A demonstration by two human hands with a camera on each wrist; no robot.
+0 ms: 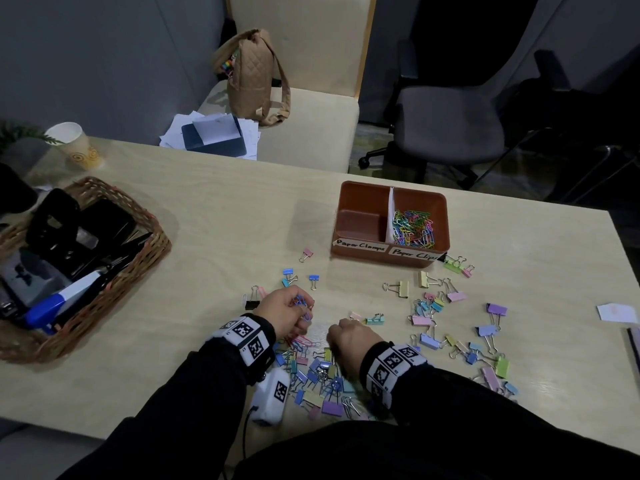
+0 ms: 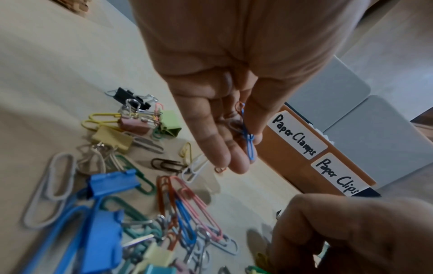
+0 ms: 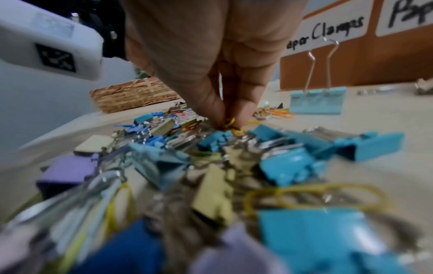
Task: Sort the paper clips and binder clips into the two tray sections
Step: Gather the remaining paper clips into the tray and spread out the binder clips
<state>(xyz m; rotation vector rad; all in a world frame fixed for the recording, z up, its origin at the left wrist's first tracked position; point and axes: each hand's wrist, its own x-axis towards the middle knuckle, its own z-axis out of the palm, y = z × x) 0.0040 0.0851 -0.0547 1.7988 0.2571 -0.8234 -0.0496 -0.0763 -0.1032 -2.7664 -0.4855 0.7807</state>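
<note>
On the bench [image 1: 214, 202], a basket [image 1: 138, 216] is set at the left edge and the tray [image 1: 360, 195] toward the far edge. Binder clips [image 1: 325, 382] are heaped at the near edge. Paper clips [image 2: 246, 133] are pinched in the left hand [image 1: 284, 306]; a yellow clip [image 3: 230, 123] is pinched by the right hand [image 1: 349, 337].

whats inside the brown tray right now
The tray holds coloured paper clips in its right section; the left section looks empty, though its near wall hides some floor.
</note>
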